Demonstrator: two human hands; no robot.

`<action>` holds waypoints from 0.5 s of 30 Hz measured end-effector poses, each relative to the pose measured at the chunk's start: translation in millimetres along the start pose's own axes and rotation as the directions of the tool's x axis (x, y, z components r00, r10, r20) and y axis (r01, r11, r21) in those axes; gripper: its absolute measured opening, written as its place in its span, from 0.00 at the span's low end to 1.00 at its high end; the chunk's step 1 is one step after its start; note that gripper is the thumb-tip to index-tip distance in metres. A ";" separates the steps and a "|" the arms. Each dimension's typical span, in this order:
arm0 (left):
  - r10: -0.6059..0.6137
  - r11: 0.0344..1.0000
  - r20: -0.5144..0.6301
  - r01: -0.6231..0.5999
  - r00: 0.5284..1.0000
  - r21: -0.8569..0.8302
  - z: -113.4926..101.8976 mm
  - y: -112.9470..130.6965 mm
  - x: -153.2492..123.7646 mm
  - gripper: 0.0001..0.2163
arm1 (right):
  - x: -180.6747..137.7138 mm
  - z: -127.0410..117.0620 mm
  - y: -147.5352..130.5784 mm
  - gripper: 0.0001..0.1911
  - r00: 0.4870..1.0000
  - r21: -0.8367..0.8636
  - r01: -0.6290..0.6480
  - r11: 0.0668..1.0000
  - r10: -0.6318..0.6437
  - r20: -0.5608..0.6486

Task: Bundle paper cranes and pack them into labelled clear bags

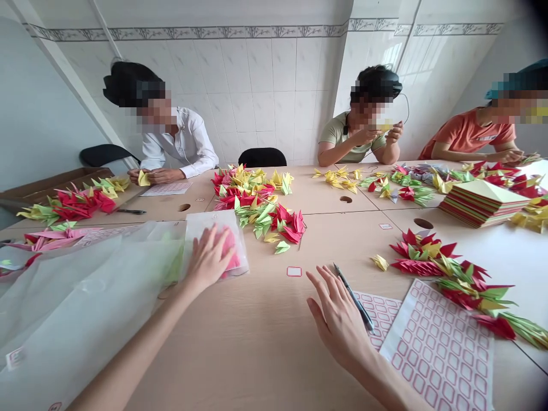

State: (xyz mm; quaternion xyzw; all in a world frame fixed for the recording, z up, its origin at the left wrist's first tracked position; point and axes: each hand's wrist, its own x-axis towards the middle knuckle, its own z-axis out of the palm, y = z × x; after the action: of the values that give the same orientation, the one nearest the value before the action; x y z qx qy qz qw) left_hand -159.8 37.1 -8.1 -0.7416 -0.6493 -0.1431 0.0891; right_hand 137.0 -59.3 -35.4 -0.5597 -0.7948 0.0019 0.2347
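Note:
My left hand (209, 258) lies with fingers spread on a frosted plastic bag (199, 225) that has something pink (230, 246) inside. Over the table on the right, my right hand (336, 305) is open, its fingers stretched out and holding nothing. Beside it a dark pen (355, 299) rests partly on a sheet of red-bordered labels (377, 311). Between my hands a single label (294, 272) is on the tabletop. A second label sheet (440, 348) overlaps the first, near my right wrist.
Large frosted bags (85, 297) cover the left side. Folded paper cranes lie in a middle pile (252, 194) and a right-hand row (445, 257). A stack of coloured paper (483, 202) stands at the right. Three people sit across the table (240, 342). Round holes (423, 223) pierce the tabletop.

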 end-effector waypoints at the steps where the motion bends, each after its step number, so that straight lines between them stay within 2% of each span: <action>1: 0.043 0.999 0.068 -0.044 0.997 0.027 7.2 2.4 -0.9 0.23 | -0.1 0.0 -0.3 0.22 1.000 0.001 0.005 1.000 -0.005 0.007; 4: 0.118 0.989 0.160 -0.130 0.980 0.069 22.6 2.9 -8.2 0.23 | -0.2 0.2 -0.2 0.21 1.000 0.004 0.014 1.000 -0.014 0.007; 9: 0.270 0.959 0.126 -0.279 0.954 0.055 20.4 -5.0 -17.9 0.22 | -0.8 1.7 0.8 0.21 1.000 0.012 0.015 1.000 -0.015 0.007; 15: 0.296 0.948 0.118 -0.306 0.948 0.083 18.4 -10.7 -17.6 0.23 | -0.8 3.2 2.0 0.20 1.000 0.028 0.013 1.000 -0.014 0.021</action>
State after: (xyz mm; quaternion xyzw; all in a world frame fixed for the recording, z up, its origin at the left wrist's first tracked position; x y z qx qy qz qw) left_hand -170.7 27.9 -31.9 -0.8331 -0.5386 -0.0564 0.1129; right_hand 137.8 -58.4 -39.0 -0.5509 -0.8008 0.0173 0.2342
